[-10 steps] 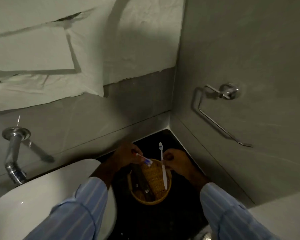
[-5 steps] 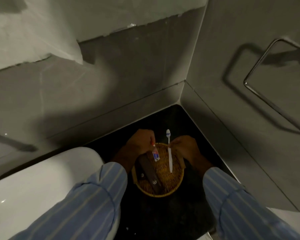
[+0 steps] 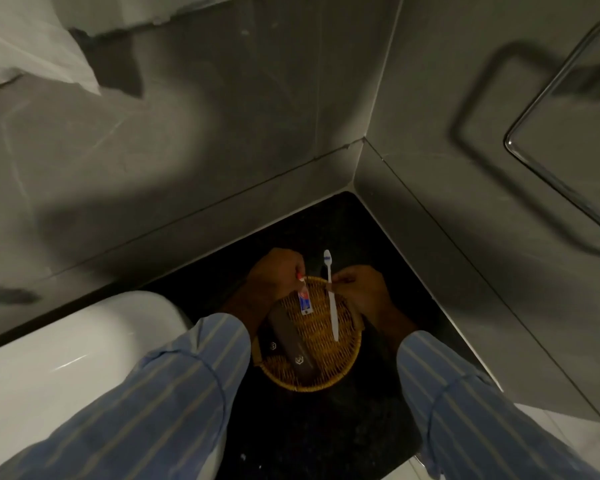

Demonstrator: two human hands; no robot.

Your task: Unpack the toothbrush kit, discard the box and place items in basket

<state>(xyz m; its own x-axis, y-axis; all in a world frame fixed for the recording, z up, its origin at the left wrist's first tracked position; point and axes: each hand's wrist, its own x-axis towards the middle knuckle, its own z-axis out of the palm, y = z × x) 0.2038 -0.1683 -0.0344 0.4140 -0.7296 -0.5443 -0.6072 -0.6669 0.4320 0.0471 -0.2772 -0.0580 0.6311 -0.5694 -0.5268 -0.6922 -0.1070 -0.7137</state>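
A round woven basket (image 3: 321,381) sits on the black counter in the corner. My left hand (image 3: 274,271) pinches the cap end of a small toothpaste tube (image 3: 304,301), which hangs down over the basket. My right hand (image 3: 359,289) grips a white toothbrush (image 3: 330,294) at mid-handle; its head points away from me and its tail lies over the basket. Dark brown flat packets (image 3: 291,341) lie inside the basket on its left side.
A white basin (image 3: 66,358) stands left of the basket. Grey tiled walls meet in a corner just behind the basket. A chrome towel ring (image 3: 548,161) hangs on the right wall. The black counter (image 3: 309,427) runs toward me.
The camera has tilted down and moved closer. The toothpaste tube has swung from sideways to hanging downward over the basket. The toothbrush stays over the basket's right side.
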